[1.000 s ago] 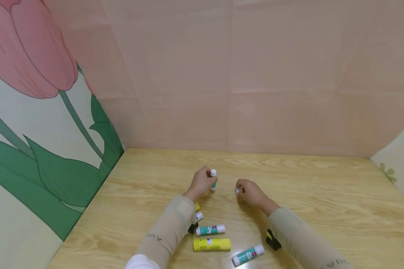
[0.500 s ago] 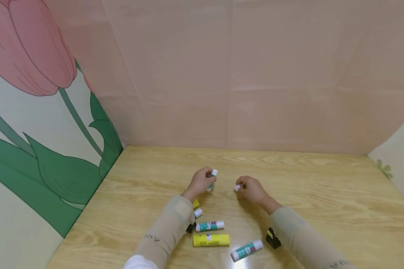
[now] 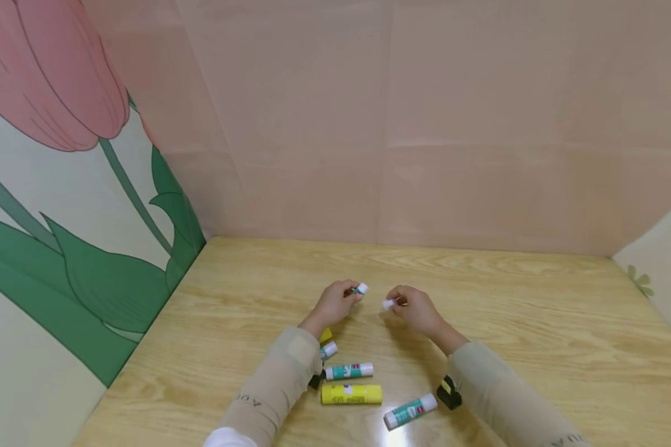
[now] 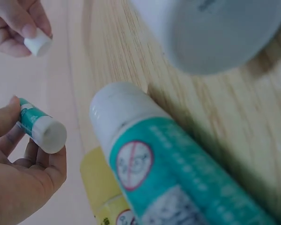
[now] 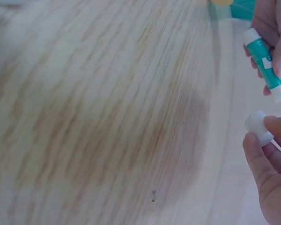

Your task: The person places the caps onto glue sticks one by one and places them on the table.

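Observation:
My left hand grips a small teal-and-white glue stick above the table, tilted, with one white end turned toward the right hand. Between the thumb and fingers of my right hand is a white cap, pinched just off that end of the stick. The left wrist view also shows the cap apart from the held glue stick. In the head view the fingers cover much of the stick's body.
Nearer me on the wooden table lie a teal glue stick, a larger yellow glue stick and another teal one. Beside the left forearm, a further teal stick and a yellow one are partly hidden.
The glue stick in my left hand has tipped from upright toward the right. My right hand has brought the cap slightly left and up, narrowing the gap between them.

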Motion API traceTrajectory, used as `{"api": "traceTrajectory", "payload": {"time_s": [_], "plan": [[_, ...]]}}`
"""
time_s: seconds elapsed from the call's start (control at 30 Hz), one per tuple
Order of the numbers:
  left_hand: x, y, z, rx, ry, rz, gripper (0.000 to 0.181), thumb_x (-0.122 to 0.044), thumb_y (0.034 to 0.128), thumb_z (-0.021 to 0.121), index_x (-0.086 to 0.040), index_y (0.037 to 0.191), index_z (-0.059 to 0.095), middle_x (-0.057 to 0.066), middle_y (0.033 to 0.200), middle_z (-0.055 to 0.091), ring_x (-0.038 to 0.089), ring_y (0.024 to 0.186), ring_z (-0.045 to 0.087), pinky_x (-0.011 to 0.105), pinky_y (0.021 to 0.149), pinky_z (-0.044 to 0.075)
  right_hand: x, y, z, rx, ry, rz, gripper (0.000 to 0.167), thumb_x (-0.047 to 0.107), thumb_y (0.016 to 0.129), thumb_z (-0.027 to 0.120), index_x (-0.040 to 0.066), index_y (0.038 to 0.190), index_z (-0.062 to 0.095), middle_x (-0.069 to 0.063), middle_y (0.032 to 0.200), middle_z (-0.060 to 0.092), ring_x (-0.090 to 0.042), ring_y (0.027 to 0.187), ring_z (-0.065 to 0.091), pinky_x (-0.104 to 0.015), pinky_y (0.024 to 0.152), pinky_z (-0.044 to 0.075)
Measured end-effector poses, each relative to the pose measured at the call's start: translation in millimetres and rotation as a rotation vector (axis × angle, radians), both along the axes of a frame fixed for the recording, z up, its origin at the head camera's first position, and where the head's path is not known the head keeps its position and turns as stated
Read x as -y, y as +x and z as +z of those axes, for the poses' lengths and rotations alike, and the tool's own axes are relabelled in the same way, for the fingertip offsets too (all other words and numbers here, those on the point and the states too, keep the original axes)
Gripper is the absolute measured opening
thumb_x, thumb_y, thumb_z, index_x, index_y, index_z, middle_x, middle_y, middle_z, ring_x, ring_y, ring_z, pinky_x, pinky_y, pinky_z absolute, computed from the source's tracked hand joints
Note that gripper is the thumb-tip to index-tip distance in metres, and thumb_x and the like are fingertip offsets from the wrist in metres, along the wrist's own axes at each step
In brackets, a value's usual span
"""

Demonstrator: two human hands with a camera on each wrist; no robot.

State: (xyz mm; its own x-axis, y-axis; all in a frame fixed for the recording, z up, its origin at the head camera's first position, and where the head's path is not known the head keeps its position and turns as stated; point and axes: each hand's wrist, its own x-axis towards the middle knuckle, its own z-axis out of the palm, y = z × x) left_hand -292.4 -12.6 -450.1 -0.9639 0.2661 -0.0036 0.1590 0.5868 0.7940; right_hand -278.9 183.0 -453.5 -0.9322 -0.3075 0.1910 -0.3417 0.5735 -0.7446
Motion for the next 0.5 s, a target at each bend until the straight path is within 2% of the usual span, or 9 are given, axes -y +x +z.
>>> {"api": "traceTrajectory", "payload": {"time_s": [0.27,0.5], "plan": [[-1.8,5.1,-0.4,0.034,0.088,0.023,0.023,-0.019,0.0819,0.058,-0.008,0.102,0.060,-0.001,0.083,0.057,0.011,0.076,0.051,0.023,0.063,0.043,-1.5,4.4,2.8,0.015,-0.028,-0.030,0.010,-0.003,0.076,0.061,0.002,0.085,0.060,-0.010,0.085,0.061,-0.026,0.079,0.057,-0.032,0.061,0.047],[-1.4,7.7,1.0,0.056,0.116,0.031,0.018,-0.020,0.0803,0.060,-0.009,0.095,0.059,-0.003,0.082,0.056,0.009,0.073,0.051,0.021,0.059,0.044,-1.9,5.5,9.5,0.097,-0.061,-0.045,0.010,0.004,0.079,0.061,0.003,0.089,0.060,-0.010,0.088,0.060,-0.025,0.081,0.056,-0.031,0.062,0.047]]}}
